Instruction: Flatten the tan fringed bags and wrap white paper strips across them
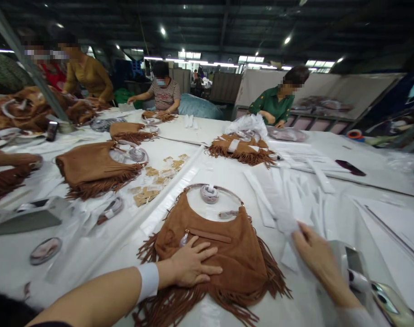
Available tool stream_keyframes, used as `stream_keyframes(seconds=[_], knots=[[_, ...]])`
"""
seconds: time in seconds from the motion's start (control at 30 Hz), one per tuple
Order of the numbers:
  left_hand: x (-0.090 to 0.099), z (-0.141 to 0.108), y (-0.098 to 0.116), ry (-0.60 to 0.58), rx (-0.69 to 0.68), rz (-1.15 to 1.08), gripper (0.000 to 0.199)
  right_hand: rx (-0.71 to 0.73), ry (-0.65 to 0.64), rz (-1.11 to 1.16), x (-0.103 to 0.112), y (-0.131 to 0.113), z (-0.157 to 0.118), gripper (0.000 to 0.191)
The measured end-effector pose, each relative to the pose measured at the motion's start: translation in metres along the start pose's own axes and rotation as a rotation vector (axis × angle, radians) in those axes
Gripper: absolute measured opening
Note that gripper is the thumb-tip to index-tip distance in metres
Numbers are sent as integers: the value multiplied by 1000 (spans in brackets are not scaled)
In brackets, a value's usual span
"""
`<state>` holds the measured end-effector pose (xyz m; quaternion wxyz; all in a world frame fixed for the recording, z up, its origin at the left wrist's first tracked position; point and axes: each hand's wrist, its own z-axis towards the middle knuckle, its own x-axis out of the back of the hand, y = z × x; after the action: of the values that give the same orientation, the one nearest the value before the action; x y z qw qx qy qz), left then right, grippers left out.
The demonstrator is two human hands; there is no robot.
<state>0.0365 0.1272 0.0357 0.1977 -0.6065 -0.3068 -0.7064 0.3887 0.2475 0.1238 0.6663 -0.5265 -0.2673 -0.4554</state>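
Note:
A brown suede handbag [234,268] with long fringe lies flat before me, its strap arched away from me. My left hand [195,265] rests on the front of the bag, fingers spread, just below a zipped pocket [210,235]. Inside the strap's curve sits a wrapped coil [209,194] with a white band around it. To the right, my right hand [314,250] is closed with its fingertips on a white strip [278,200], at the near end of a loose pile of similar strips [304,200].
Tape dispensers [355,263] [30,215] stand right and left. Other fringed bags [94,165] [239,150] lie farther off, near tan tags [147,195]. A dark phone [350,167] is at right. Several co-workers are around the table; one's arm [12,159] reaches in from the left.

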Motion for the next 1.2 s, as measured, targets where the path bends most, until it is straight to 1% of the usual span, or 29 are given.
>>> stream_keyframes(seconds=[0.03,0.1,0.2,0.27,0.3,0.43,0.57,0.67,0.7,0.8,0.83,0.93,1.0,1.13,1.2], knots=[[-1,-1,4,16,25,21,44,55,-134,88,-13,-10,-17,42],[-3,-3,14,54,86,71,45,198,-313,231,-34,-29,-46,45],[-3,-3,32,108,218,137,49,396,-491,347,-53,-52,-72,40],[-1,-3,43,133,274,162,50,475,-560,363,-59,-62,-79,37],[1,-4,48,144,280,171,49,500,-578,359,-62,-65,-80,37],[6,-10,65,190,220,196,42,560,-647,347,-70,-77,-85,37],[12,-15,73,216,198,179,33,574,-741,369,-72,-88,-91,38],[16,-13,69,220,219,184,25,554,-774,367,-70,-93,-93,39],[17,-11,65,235,234,196,27,555,-787,366,-69,-93,-92,39],[15,-4,52,264,305,224,52,568,-831,364,-69,-93,-89,40],[13,-2,48,247,334,218,54,570,-848,358,-69,-92,-88,40],[7,2,38,175,364,179,46,579,-895,303,-67,-90,-87,35],[2,2,35,163,345,166,41,587,-856,241,-63,-89,-89,31],[-5,1,31,166,325,169,33,627,-672,67,-49,-83,-107,29],[-9,1,29,162,313,163,31,665,-581,-34,-47,-78,-118,30]])
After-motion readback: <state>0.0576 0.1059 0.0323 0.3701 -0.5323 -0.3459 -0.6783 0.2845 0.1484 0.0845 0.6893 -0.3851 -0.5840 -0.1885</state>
